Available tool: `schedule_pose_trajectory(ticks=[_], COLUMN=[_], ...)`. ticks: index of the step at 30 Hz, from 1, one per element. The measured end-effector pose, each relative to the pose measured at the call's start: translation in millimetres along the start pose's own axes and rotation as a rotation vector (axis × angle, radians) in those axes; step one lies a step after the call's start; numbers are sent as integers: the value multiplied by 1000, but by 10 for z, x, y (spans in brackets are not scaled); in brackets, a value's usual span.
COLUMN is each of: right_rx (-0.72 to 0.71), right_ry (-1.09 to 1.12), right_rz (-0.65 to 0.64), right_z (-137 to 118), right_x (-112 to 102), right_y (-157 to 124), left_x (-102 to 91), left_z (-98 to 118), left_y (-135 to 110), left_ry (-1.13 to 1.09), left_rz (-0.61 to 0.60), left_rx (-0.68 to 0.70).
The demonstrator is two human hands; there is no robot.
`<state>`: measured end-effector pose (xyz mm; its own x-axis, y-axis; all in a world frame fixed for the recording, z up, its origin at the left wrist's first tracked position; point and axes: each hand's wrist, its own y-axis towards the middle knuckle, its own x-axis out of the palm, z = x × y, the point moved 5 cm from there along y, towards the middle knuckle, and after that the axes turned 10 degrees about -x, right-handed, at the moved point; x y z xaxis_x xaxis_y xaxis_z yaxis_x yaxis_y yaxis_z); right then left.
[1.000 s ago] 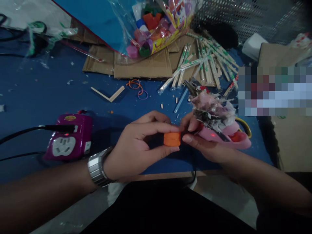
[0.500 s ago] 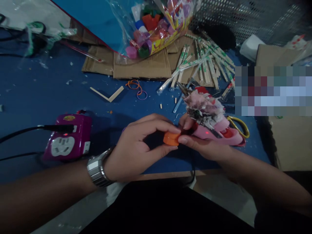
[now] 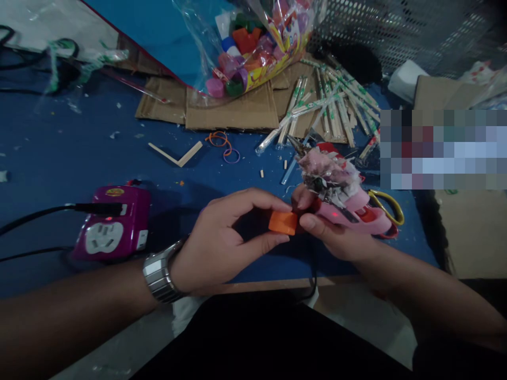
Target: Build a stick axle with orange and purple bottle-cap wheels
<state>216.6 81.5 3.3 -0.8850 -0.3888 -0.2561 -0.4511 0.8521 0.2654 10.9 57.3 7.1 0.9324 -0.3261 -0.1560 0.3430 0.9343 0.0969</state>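
In the head view, the person's left hand [image 3: 216,245] grips a small orange piece [image 3: 282,223] between thumb and index finger, pinched at its upper and lower edges, in front of the body near the table's front edge. A metal-banded wristwatch [image 3: 162,277] circles the left wrist. The right hand [image 3: 340,240] is just to the right of the orange piece, its thumb and a fingertip visibly parted; whether its hidden fingers grip anything, one cannot tell. Directly beyond that hand lies a pink tool [image 3: 374,221] with a small red light and a ragged, fuzzy wrapping, its pointed tip aimed away from the person. A yellow loop [image 3: 398,211] shows beside the tool's near end.

To the left, a purple socket block [image 3: 137,221] sits on the blue table [image 3: 79,142] with a black cable [image 3: 35,216] plugged in. Farther back, two joined wooden strips [image 3: 194,154] form a V near an orange band [image 3: 216,139] and a purple ring [image 3: 237,153]. Wrapped sticks [image 3: 301,113] lie partly on flattened cardboard [image 3: 233,113], beside a clear bag [image 3: 253,79] of colourful pieces
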Motion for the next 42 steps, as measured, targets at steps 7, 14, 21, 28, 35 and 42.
schedule_pose_trajectory(ticks=[7, 14, 21, 28, 35, 42], right_rx=[31, -17, 16, -33, 129, 109], right_ry=[135, 146, 156, 96, 169, 213], right_rz=[24, 50, 68, 118, 276, 300], right_z=[0, -20, 53, 11, 99, 78], right_x=[13, 26, 53, -9, -12, 2], right_y=[-10, 65, 50, 107, 131, 152], left_x=[-12, 3, -6, -74, -233, -226], left_z=[18, -121, -99, -37, -12, -68], left_y=[27, 27, 36, 43, 181, 260], left_ry=[11, -196, -208, -3, 63, 333], left_rz=[16, 62, 57, 120, 269, 293], left_rx=[57, -61, -35, 3, -1, 93])
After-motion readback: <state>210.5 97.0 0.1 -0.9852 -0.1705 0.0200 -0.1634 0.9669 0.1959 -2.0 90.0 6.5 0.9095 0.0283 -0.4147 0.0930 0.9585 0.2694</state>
